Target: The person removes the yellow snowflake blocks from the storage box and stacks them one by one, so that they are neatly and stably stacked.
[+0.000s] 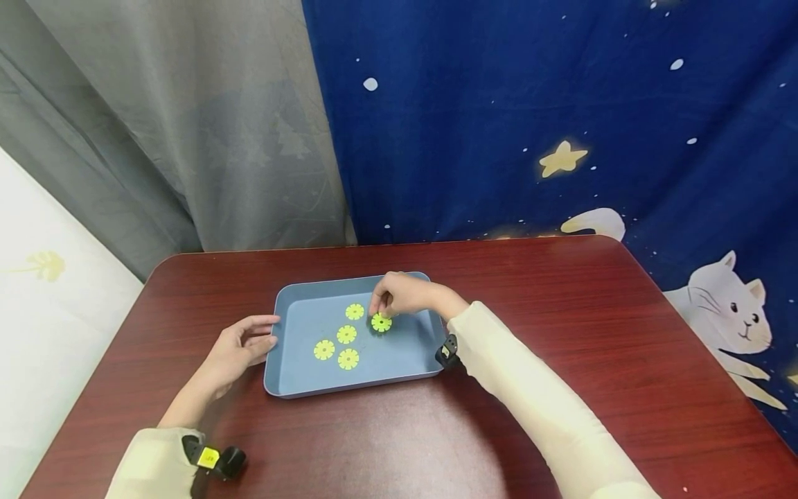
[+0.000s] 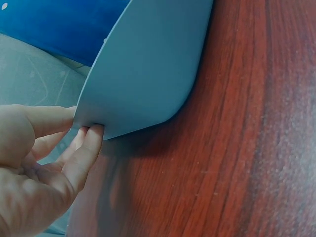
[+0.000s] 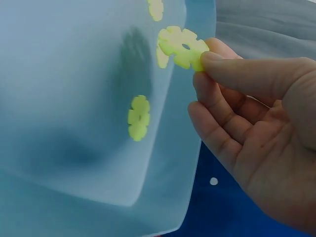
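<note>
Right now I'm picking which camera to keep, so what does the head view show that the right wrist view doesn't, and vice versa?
Only the head view: the left grip touching the tray, the cat and star on the blue curtain, both pale sleeves, and five yellow flowers in sight.

Only the right wrist view: the palm side of the right grip, its thumb laid over the edge of the held flower.

Both: the right grip pinching one flower, other flowers lying in the tray, and parts of the blue curtain and gray curtain.

No legible text. Head view: yellow label [image 1: 208, 457] on black left-wrist band [image 1: 190, 449], between 7 and 8 o'clock; dark marks too small to read.
</note>
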Available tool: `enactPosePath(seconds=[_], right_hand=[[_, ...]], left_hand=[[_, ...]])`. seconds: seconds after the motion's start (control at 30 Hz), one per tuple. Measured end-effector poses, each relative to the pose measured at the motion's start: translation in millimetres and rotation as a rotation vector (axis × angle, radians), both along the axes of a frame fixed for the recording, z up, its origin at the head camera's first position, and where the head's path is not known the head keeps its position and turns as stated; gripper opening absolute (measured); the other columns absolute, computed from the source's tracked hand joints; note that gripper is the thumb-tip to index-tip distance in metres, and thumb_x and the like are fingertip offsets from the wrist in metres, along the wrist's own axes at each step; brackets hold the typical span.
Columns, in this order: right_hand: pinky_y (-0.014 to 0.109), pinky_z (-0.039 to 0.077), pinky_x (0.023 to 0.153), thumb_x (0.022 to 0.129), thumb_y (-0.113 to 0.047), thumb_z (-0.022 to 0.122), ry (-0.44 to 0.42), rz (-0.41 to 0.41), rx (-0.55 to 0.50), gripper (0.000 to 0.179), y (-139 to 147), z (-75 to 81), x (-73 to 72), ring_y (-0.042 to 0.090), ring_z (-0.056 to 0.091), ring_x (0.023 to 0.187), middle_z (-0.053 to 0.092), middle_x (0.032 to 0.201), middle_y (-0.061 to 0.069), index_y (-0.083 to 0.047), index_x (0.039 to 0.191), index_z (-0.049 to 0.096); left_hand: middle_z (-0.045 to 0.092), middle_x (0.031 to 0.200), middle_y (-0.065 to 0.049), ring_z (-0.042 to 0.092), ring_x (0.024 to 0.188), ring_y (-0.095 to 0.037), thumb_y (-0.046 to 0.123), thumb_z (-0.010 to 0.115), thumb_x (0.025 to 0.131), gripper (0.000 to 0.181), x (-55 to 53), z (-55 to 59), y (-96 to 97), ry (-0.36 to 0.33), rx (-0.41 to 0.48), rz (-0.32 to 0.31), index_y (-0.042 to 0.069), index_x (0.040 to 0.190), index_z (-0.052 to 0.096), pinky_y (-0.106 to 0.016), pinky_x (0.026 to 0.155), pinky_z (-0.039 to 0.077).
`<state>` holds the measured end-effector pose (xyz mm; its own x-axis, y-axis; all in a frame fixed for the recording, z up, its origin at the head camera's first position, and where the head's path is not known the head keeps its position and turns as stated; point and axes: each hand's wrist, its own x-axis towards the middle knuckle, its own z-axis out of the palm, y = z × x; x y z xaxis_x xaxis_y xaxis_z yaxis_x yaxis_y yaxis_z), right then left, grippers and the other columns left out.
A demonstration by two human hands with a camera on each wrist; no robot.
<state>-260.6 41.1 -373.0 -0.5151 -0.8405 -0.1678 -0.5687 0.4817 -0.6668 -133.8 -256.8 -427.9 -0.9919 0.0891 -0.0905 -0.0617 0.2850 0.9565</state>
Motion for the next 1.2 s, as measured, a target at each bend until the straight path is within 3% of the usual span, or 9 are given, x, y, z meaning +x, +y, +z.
enactPosePath(seconds=[0.3,0.9,1.2], right_hand=[[0.019,0.049,0.068,0.080,0.006,0.063,0.065,0.018,-0.028,0.015,13.1,13.2,6.0,0.007,0.058,0.074,0.066,0.083,-0.001,-0.004,0.088,0.070],[0.020,0.049,0.069,0.081,0.004,0.064,0.098,-0.068,-0.026,0.016,46.4,25.0,13.4,0.007,0.058,0.075,0.066,0.088,-0.001,-0.004,0.094,0.070],[0.022,0.049,0.071,0.081,0.005,0.064,0.141,-0.072,-0.067,0.017,63.2,30.1,16.7,0.009,0.058,0.078,0.065,0.091,0.000,-0.002,0.095,0.070]], left_hand=[[0.044,0.116,-0.027,0.059,0.092,-0.013,0.004,0.057,0.090,0.046,1.3,0.9,0.6,0.001,-0.001,0.005,-0.008,0.131,0.039,-0.031,0.077,0.052],[0.044,0.117,-0.028,0.060,0.093,-0.013,0.004,0.056,0.090,0.046,2.8,-0.4,0.6,0.003,0.001,0.002,-0.008,0.131,0.039,-0.033,0.078,0.052],[0.044,0.116,-0.028,0.060,0.092,-0.013,0.004,0.057,0.090,0.046,1.5,-1.3,0.2,0.010,0.001,-0.002,-0.008,0.131,0.039,-0.032,0.077,0.052]])
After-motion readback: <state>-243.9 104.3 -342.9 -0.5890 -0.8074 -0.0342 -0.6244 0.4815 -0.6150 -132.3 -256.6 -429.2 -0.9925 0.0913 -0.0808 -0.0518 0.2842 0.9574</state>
